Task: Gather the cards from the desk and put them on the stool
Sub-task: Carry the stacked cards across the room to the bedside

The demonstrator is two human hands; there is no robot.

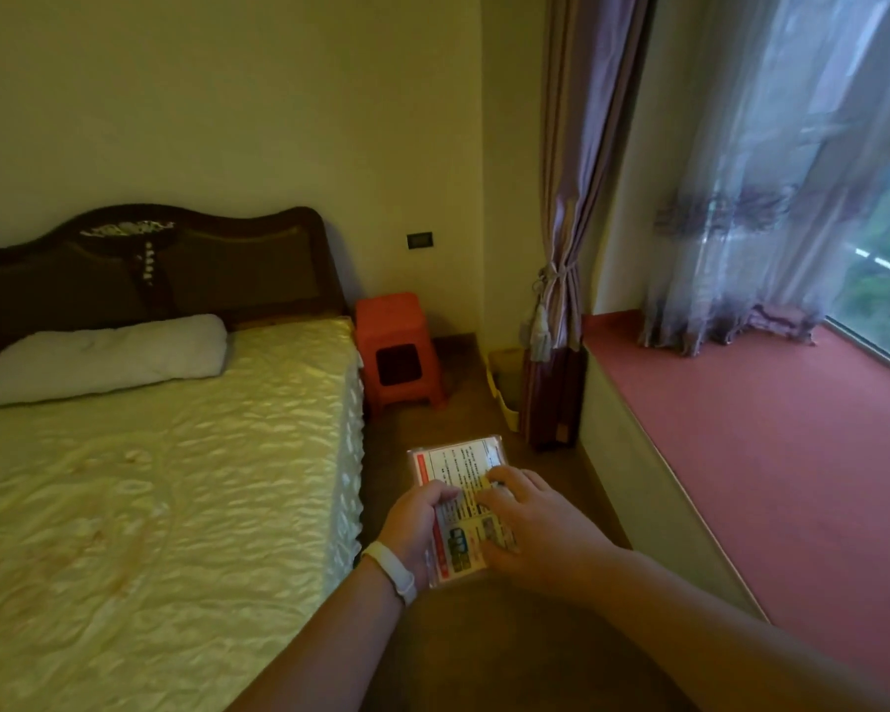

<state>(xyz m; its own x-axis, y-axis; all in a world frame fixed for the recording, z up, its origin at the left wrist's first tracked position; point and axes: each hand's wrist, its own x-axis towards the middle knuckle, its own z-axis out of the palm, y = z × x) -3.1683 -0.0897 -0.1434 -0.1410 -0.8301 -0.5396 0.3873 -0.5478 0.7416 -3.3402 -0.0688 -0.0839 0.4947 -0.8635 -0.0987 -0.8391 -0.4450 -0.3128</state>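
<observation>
A stack of cards (458,465) in clear sleeves, printed in red, white and yellow, is held out in front of me over the floor. My left hand (414,526), with a white band on the wrist, grips the stack's left edge. My right hand (530,521) lies on the stack's top and right side, fingers spread over it. The orange plastic stool (389,321) stands farther ahead on the floor, in the corner beside the bed's headboard, with nothing on its seat. No desk is in view.
A bed (165,454) with a cream quilted cover and a white pillow (99,359) fills the left. A red window ledge (771,454) runs along the right under tied curtains (561,300). A yellow bin (504,382) stands near the curtain. A narrow floor aisle leads to the stool.
</observation>
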